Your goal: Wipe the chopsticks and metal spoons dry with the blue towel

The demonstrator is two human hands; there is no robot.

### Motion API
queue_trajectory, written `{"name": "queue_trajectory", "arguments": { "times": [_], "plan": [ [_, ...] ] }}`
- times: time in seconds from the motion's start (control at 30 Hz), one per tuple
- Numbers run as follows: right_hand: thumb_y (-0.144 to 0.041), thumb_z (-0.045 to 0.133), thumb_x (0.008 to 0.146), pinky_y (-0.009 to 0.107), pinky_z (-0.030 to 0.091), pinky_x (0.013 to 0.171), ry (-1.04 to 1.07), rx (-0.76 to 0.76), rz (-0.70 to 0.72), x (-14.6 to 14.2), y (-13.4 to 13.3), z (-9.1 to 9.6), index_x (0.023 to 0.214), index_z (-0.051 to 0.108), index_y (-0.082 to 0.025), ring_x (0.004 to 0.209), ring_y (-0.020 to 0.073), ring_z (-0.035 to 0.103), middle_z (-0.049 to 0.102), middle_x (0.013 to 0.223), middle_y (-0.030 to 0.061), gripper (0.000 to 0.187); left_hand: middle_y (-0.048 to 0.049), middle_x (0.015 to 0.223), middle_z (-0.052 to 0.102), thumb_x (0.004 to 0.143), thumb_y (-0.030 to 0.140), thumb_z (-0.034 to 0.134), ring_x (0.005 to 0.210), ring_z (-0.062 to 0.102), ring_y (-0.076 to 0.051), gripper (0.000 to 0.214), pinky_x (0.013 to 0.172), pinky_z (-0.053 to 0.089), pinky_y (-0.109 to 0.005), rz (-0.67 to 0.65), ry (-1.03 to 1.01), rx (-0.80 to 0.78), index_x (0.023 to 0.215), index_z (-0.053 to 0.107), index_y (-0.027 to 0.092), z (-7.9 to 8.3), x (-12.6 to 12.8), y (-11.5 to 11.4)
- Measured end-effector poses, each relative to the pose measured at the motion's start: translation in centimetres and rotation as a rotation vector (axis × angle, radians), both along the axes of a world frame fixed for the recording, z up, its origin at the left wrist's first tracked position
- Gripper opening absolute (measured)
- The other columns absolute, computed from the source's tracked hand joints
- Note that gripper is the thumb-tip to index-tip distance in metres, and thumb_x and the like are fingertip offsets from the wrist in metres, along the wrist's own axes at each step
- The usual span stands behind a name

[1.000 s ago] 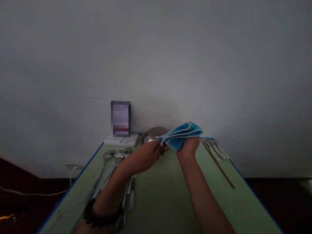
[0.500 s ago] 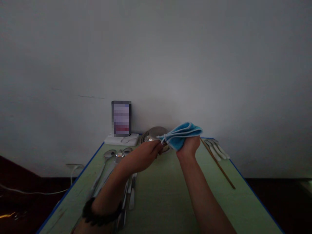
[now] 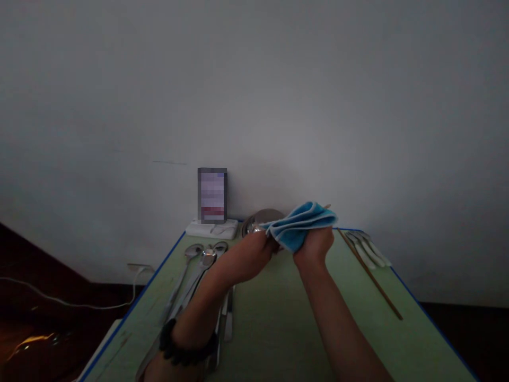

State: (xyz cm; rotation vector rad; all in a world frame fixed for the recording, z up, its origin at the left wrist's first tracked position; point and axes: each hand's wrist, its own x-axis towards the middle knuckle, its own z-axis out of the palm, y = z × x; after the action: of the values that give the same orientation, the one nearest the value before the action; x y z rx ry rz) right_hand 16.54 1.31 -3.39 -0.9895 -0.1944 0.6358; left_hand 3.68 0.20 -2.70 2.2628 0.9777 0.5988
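My right hand is closed round a folded blue cloth, held above the green table. A thin stick tip pokes out of the cloth at its top right. My left hand is closed in a pinch at the cloth's left end, on something I cannot make out. A dark bead bracelet is on my left wrist. Just behind the hands sits a round metal bowl.
Several metal spoons and ladles lie along the table's left side. A long wooden chopstick and white spoons lie at the right. A blurred box stands on a white tray by the wall. A cable runs at the left.
Both hands stay together on the cloth with little movement between them. The view has shifted, so everything sits slightly further right and lower in the picture.
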Motion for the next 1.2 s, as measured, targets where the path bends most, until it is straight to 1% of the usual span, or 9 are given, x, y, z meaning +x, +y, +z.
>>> {"name": "queue_trajectory", "arguments": {
  "times": [0.07,0.13,0.47,0.57,0.67,0.73,0.87,0.93,1.2],
  "plan": [
    [-0.031,0.05,0.073,0.025,0.045,0.047,0.004,0.129,0.012,0.8,0.1,0.3,0.064,0.055,-0.021,0.053,0.0113,0.055,0.055,0.053,-0.007,0.015,-0.0006,0.067,0.057,0.088,0.033,0.028,0.061,0.052,-0.015,0.033,0.061,0.04,-0.026,0.013,0.025,-0.031,0.071,0.052,0.019,0.4,-0.3,-0.3],
    [-0.028,0.052,0.073,0.025,0.044,0.046,0.034,0.156,-0.005,1.3,0.1,0.5,0.061,0.054,-0.023,0.052,0.0119,0.054,0.054,0.051,-0.0071,0.013,0.0002,0.062,0.055,0.089,0.037,0.026,0.058,0.051,-0.014,0.035,0.059,0.039,-0.026,0.027,0.051,-0.051,0.072,0.052,0.019,0.7,-0.4,-0.6],
    [-0.025,0.055,0.071,0.023,0.042,0.044,0.05,-0.02,0.096,-1.1,-0.7,0.7,0.055,0.053,-0.019,0.044,0.009,0.05,0.052,0.048,-0.0076,0.017,-0.0042,0.085,0.061,0.08,0.015,0.035,0.077,0.055,-0.016,0.017,0.071,0.041,-0.027,-0.027,-0.045,0.077,0.075,0.05,0.018,0.9,0.1,-1.0],
    [-0.026,0.056,0.071,0.024,0.044,0.045,0.096,-0.026,0.07,-0.3,-0.7,1.1,0.058,0.057,-0.019,0.048,0.0107,0.053,0.057,0.051,-0.0058,0.014,-0.0049,0.083,0.061,0.081,0.025,0.042,0.071,0.056,-0.018,0.013,0.065,0.042,-0.029,-0.003,0.007,0.034,0.087,0.051,0.018,0.7,-0.1,-1.5],
    [-0.036,0.054,0.074,0.024,0.047,0.049,0.133,0.047,0.053,0.3,-0.6,1.3,0.07,0.061,-0.019,0.056,0.0127,0.058,0.063,0.059,-0.0031,0.02,-0.0056,0.084,0.063,0.074,0.04,0.056,0.068,0.058,-0.02,0.037,0.06,0.043,-0.029,0.058,0.004,-0.058,0.103,0.047,0.017,0.7,-0.5,-1.7],
    [-0.044,0.05,0.076,0.025,0.048,0.052,0.141,0.092,0.112,0.3,-0.7,1.5,0.079,0.062,-0.017,0.06,0.0137,0.06,0.065,0.066,-0.0011,0.029,-0.0054,0.085,0.064,0.074,0.047,0.055,0.069,0.059,-0.02,0.047,0.061,0.043,-0.029,0.091,-0.058,-0.097,0.108,0.047,0.017,0.9,-0.5,-1.6],
    [-0.046,0.049,0.077,0.029,0.05,0.067,0.113,0.3,0.473,-0.8,-1.3,1.8,0.099,0.059,-0.018,0.073,0.0143,0.062,0.067,0.086,0.0013,0.037,-0.0007,0.062,0.061,0.085,0.053,0.032,0.059,0.058,-0.016,0.044,0.059,0.041,-0.027,0.218,-0.155,-0.127,0.086,0.055,0.015,1.2,-0.2,-1.0],
    [-0.041,0.054,0.075,0.03,0.049,0.072,0.056,0.363,0.562,-1.3,-1.6,1.8,0.103,0.058,-0.018,0.075,0.0136,0.062,0.066,0.091,0.0024,0.037,0.0002,0.055,0.058,0.087,0.053,0.027,0.054,0.056,-0.016,0.048,0.058,0.04,-0.027,0.267,-0.176,-0.135,0.071,0.054,0.016,1.2,0.0,-0.7],
    [-0.043,0.059,0.072,0.031,0.05,0.066,0.147,0.207,0.403,-0.7,-1.2,1.6,0.1,0.06,-0.017,0.07,0.0149,0.062,0.067,0.088,0.0038,0.039,0.0017,0.044,0.054,0.086,0.054,0.029,0.044,0.053,-0.015,0.051,0.056,0.038,-0.027,0.201,-0.057,-0.18,0.055,0.049,0.018,1.2,0.1,-0.8]
  ]
}}
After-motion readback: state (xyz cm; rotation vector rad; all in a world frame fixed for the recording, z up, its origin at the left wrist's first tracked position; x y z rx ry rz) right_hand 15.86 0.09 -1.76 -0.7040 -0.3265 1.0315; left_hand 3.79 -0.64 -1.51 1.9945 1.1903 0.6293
